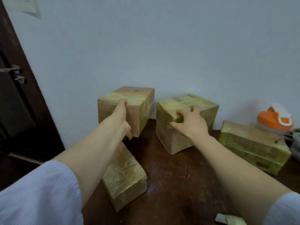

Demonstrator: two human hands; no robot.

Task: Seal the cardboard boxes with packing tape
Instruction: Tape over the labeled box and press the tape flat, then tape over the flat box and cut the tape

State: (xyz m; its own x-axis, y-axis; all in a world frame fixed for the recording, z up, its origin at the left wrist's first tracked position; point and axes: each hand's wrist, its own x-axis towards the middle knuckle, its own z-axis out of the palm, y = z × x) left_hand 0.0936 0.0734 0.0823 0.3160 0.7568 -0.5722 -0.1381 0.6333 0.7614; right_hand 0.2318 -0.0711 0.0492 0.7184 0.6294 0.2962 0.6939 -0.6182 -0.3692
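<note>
At the desk's (178, 176) rear edge by the wall (162, 46), the left hand (123, 116) grasps the left box (107, 111), fingers hooked over its taped top edge and thumb down its near face. The right hand (190, 122) clutches the near top corner of the right box (175, 140), just beside it. A third box (125, 176), taped, lies at the left edge under the left forearm, and a fourth box (250, 148) lies near the right edge, before an orange-lidded bottle (274, 120).
</note>
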